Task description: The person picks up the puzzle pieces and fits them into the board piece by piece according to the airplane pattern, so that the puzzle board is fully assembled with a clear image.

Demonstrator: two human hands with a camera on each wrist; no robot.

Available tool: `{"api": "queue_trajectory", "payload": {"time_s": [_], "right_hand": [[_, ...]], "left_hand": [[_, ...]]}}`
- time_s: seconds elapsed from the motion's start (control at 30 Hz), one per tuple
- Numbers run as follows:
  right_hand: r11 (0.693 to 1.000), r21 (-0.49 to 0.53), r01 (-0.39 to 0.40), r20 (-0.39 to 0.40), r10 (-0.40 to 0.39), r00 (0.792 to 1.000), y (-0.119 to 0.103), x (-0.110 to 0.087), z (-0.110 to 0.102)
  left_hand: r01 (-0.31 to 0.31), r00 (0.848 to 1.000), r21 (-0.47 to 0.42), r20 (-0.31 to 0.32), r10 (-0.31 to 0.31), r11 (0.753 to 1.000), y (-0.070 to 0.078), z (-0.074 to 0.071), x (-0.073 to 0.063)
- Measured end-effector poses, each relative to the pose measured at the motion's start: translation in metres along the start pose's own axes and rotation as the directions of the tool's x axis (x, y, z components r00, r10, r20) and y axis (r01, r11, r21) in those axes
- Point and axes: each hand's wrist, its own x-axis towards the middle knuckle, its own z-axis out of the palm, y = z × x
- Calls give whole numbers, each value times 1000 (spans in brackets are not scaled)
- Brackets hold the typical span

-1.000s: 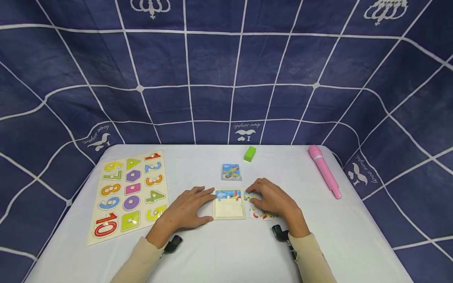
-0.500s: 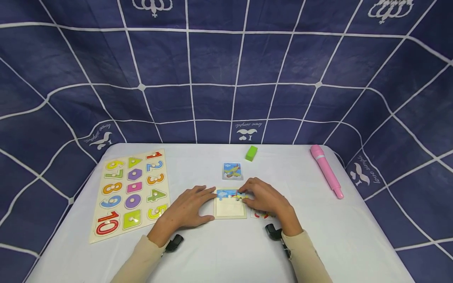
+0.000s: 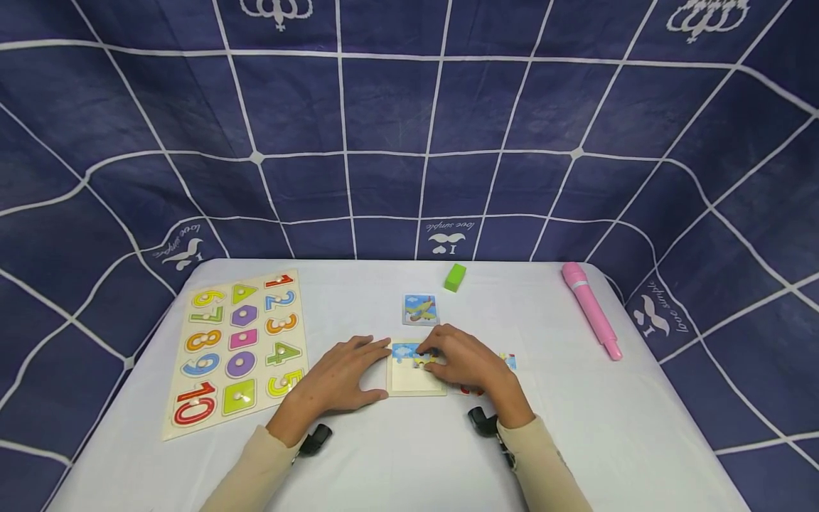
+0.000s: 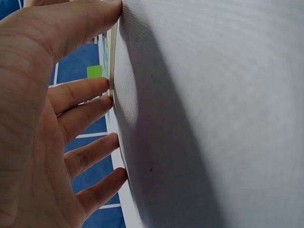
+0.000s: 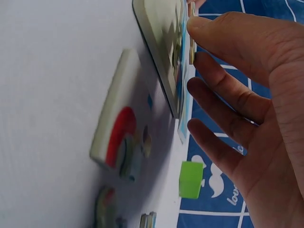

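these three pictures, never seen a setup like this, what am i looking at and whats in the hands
No machine: a person works at a white table, wearing three cameras. The wide picture is from the head; the two close-ups are from the wrists. The left hand rests flat, fingertips against the small puzzle tray. The right hand has a puzzle piece in its grip over the tray. Also there: loose pieces, a number board, a plane picture card, a green block and a pink torch-like toy.

From your puzzle tray (image 3: 412,380): number board (image 3: 237,345) far left, picture card (image 3: 419,309) behind, block (image 3: 455,277) beyond, loose pieces (image 3: 476,387) right.
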Motion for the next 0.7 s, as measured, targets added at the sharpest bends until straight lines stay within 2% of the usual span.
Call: {"api": "queue_trajectory", "payload": {"time_s": [0.7], "right_hand": [[995, -12, 103, 14, -102, 995, -21, 14, 13]], "left_hand": [[-6, 1000, -4, 1, 6, 1000, 0, -2, 0]]}}
